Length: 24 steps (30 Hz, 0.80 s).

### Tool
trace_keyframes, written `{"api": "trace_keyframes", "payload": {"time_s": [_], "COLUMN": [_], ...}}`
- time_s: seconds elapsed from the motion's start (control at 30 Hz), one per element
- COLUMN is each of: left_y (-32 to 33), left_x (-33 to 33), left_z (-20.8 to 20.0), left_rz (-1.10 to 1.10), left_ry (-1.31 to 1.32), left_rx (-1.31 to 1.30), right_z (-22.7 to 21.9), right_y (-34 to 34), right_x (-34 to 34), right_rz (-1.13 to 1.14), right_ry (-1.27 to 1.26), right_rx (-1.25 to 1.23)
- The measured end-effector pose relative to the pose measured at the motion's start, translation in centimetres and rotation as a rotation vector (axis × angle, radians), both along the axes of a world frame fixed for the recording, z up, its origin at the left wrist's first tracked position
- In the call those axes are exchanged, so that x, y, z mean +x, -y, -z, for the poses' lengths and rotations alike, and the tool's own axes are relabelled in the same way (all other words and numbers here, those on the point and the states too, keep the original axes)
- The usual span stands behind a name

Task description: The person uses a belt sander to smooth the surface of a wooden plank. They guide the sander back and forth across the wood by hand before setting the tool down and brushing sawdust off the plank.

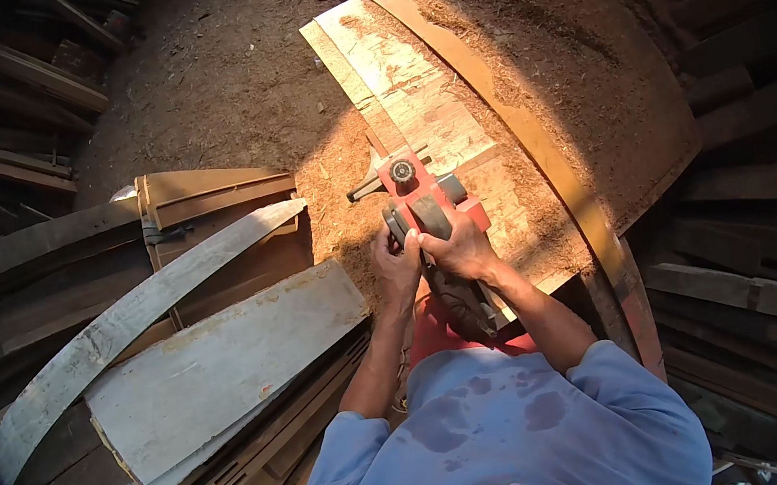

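A red and black electric hand planer point(407, 194) with a round dark knob at its front is in front of my body, over the near part of a pale wooden board point(437, 125). My right hand point(460, 247) is wrapped round the planer's dark rear handle. Against the dark left side of its body, my left hand point(396, 256) is closed, thumb near the right hand. The planer's underside is hidden, so I cannot tell whether it touches the board. Beside the planer, a dark clamp-like metal part point(367, 187) sticks out at the board's left edge.
A long yellowish beam point(531, 142) runs along the board's right side, with a shavings-covered panel point(619, 69) beyond it. To the left lie a grey-white plank point(228, 359), a long pale strip point(127, 328) and stacked timber. More wood pieces point(743, 286) are piled at right.
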State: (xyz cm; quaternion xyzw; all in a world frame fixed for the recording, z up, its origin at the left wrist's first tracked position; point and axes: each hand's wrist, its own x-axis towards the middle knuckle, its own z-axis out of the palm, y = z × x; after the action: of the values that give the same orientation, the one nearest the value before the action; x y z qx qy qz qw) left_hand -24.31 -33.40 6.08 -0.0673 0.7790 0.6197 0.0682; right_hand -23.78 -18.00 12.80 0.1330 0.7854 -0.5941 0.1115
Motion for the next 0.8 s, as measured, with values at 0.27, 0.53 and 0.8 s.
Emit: {"api": "trace_keyframes", "payload": {"time_s": [0.27,0.53,0.8], "left_y": [0.7,1.1,0.5], "left_x": [-17.2,-16.2,3.8], "left_z": [-0.8,-0.6,0.9], "left_rz": [0.002,-0.041,0.068], "left_ry": [-0.024,-0.081,0.070], "left_rx": [0.127,0.046,-0.097], "right_z": [0.8,-0.1,-1.3], "right_y": [0.2,0.7,-0.9], "right_x": [-17.1,-16.9,3.0], "right_rz": [-0.019,-0.041,0.042], "right_ry": [-0.100,-0.040,0.045], "right_rx": [-0.049,-0.089,-0.071]}}
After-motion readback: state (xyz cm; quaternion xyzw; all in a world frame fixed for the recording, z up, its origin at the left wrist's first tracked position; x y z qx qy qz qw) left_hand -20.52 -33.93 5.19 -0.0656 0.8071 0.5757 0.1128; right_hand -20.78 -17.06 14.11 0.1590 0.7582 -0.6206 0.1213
